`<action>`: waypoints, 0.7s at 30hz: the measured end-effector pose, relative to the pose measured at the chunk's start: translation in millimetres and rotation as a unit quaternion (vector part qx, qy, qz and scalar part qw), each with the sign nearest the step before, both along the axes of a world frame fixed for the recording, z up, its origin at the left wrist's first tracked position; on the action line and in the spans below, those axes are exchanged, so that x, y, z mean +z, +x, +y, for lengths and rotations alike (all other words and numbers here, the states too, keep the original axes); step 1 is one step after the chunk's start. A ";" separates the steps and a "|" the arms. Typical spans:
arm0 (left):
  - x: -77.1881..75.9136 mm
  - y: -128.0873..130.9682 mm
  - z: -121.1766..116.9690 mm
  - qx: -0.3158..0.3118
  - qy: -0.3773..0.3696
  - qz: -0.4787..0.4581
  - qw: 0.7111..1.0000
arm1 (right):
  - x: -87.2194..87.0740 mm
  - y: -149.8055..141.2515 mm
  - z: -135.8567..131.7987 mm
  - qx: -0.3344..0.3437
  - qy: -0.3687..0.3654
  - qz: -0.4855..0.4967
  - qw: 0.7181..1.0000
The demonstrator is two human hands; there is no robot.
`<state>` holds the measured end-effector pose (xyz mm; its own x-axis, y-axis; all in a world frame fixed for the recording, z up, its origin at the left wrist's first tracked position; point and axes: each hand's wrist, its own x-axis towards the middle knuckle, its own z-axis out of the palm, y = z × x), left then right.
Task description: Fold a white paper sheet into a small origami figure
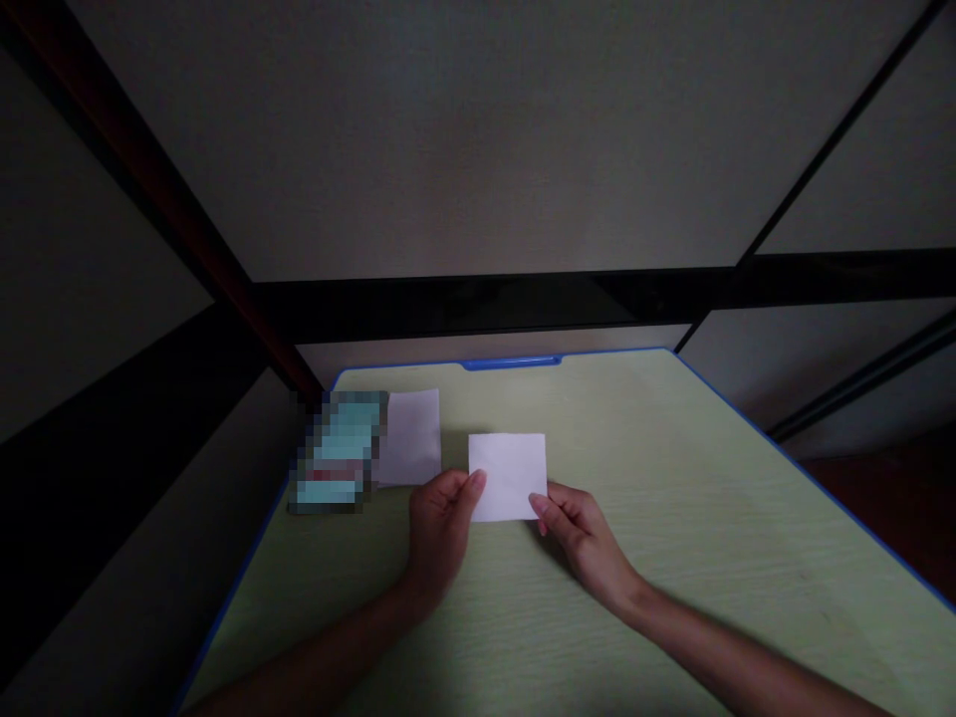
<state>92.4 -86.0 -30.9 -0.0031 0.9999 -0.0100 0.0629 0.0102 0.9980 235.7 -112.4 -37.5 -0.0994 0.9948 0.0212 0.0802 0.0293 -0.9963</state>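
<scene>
A small white sheet of paper (509,476) is held up a little over the table, its face toward me. My left hand (440,528) pinches its left edge, thumb in front and the other fingers behind. At the lower right corner, my right hand (587,543) grips it the same way. The fingers behind the sheet are partly hidden. Another piece of white paper (410,438) lies on the table just beyond my left hand, to the left of the held sheet.
The pale wood-grain table (709,498) has a blue rim and a blue ledge (512,363) at its far edge. At the far left lies a pixelated flat rectangular object (340,453), beside the lying paper. Panelled doors (478,149) rise behind the table.
</scene>
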 end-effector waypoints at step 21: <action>6.4 -4.0 9.0 -0.352 -0.081 -0.001 0.932 | 27.7 24.3 1.2 0.216 -0.102 -0.030 0.971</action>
<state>88.5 -77.0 -24.6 0.6542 0.7393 -0.1597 0.1084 0.1174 0.9872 260.0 -111.2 -9.8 -0.5032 0.8431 -0.1895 0.1616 -0.1236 -0.9791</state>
